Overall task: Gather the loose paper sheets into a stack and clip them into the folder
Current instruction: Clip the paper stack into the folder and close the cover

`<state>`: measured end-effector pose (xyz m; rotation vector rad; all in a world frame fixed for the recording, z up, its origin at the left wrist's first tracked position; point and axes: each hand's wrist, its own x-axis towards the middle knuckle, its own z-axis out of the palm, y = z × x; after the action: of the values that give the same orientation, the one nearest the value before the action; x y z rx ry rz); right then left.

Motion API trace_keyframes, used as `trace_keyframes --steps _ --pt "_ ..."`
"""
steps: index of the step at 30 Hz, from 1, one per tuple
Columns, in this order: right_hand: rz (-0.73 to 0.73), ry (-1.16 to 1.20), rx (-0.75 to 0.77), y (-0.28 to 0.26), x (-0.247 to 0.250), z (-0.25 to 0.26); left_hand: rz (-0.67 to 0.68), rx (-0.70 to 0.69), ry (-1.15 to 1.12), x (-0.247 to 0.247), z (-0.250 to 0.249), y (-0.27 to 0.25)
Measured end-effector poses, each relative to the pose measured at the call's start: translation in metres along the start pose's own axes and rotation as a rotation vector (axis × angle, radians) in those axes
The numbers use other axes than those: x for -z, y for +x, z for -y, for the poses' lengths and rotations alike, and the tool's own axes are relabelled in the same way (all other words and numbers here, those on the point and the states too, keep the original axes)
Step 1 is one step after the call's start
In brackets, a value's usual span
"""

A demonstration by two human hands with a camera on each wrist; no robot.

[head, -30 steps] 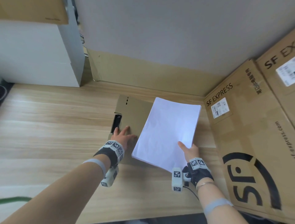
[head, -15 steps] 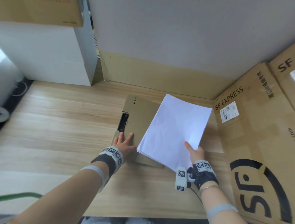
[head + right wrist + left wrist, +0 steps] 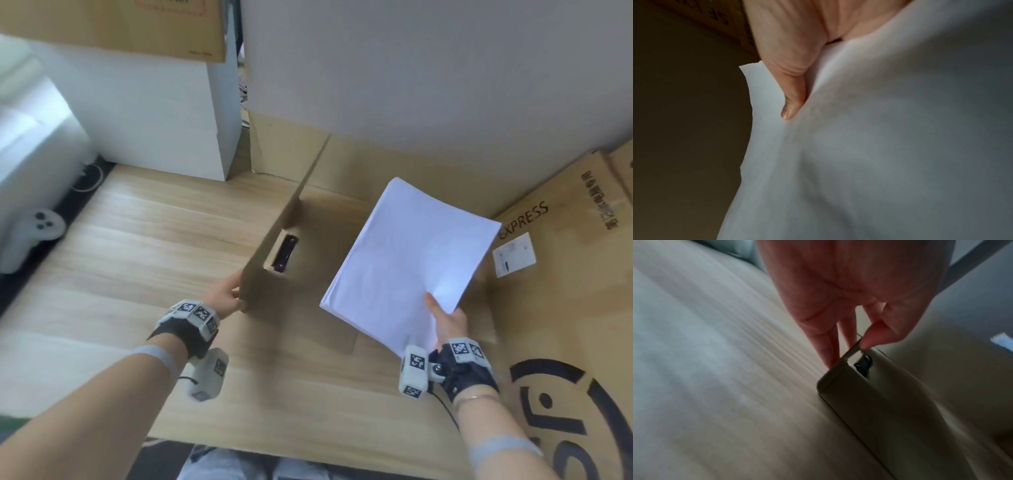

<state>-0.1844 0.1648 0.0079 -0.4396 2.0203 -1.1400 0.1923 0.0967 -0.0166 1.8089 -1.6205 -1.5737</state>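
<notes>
A brown cardboard folder (image 3: 325,308) lies on the wooden table (image 3: 137,267). Its front cover (image 3: 274,240) stands raised, almost on edge. My left hand (image 3: 229,294) pinches the cover's near corner, thumb on one side and fingers on the other, as the left wrist view shows (image 3: 855,344). A black clip (image 3: 284,253) shows inside by the spine, also seen as a dark clip (image 3: 864,366). My right hand (image 3: 445,318) grips the near corner of a stack of white sheets (image 3: 407,260), held above the folder's right half. The thumb (image 3: 791,97) presses on the paper stack (image 3: 879,146).
Large SF Express cardboard boxes (image 3: 565,291) lie along the table's right side. A white box (image 3: 154,113) stands at the back left with a brown carton (image 3: 137,27) on top. A cardboard panel (image 3: 376,164) leans on the back wall. A white game controller (image 3: 37,226) sits off the left edge.
My left hand went from resting flat on the closed folder to pinching its cover and swinging it up. The paper stack rose slightly to the right in my right hand.
</notes>
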Motion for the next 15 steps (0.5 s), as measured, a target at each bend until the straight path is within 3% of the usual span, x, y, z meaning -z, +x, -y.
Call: trace_keyframes --steps 3,9,15 --pt "0.029 -0.068 -0.045 0.001 -0.013 -0.02 -0.079 0.17 -0.058 0.004 0.02 -0.001" --pt "0.148 -0.19 -0.086 -0.001 -0.031 -0.048 -0.107 0.542 -0.727 -0.007 0.058 -0.014" --pt "0.195 -0.234 -0.096 0.0 -0.039 -0.049 -0.043 0.68 -0.623 -0.018 0.049 -0.013"
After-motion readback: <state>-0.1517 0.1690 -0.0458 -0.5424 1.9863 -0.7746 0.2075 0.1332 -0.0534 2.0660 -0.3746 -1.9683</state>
